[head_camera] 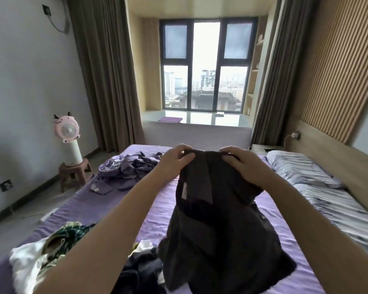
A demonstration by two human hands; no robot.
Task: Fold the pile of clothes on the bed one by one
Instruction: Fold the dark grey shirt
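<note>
Seen from a head-worn camera looking down a bed, two bare forearms reached forward from the lower corners of the view and met above the middle of the mattress. The left hand was curled over the top edge of a dark grey garment, fingers bent down over the far side and thumb pressed on the near side, grasping the cloth. The right hand gripped the same top edge just beside it, knuckles raised, fingers hooked over the fabric. The two hands were close together but apart, with a short stretch of the garment's edge between them.

The garment hung down from the hands toward the camera, held above the purple bed sheet. A small pale label showed on its left side, and its lower part spread wider, reaching down to the clothes at the near edge of the bed.

At the bottom left lay a pile of clothes: something white, a green patterned piece, and dark items just under the hanging garment. Farther up the bed on the left sat a crumpled heap of lilac fabric. On the right side lay a striped pillow and striped bedding along a wooden headboard.

Beyond the bed, brown curtains framed a bay window with city buildings outside. A pink fan stood on a small stool beside the left wall.
</note>
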